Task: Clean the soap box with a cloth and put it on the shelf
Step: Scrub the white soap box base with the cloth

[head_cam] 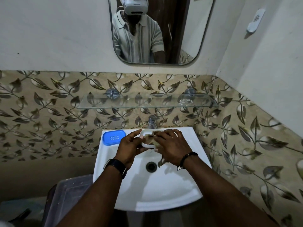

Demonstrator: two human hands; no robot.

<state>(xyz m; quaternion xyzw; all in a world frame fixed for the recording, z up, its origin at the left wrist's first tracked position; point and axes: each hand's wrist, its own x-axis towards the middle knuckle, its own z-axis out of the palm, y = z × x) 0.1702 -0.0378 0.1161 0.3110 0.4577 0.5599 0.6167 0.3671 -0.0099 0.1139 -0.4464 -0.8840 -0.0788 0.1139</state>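
Observation:
A white soap box is held over the back of the white sink. My left hand grips its left side and underside. My right hand presses a brownish cloth into the box, and a corner of the cloth hangs below the palm. A blue perforated soap box insert lies on the sink's back left rim. The glass shelf is fixed to the tiled wall above the tap, and a small clear item rests on its right part.
A chrome tap stands right behind the hands. The drain sits mid-basin. A mirror hangs above the shelf. A translucent plastic bin stands on the floor left of the sink. A white wall holder is on the right wall.

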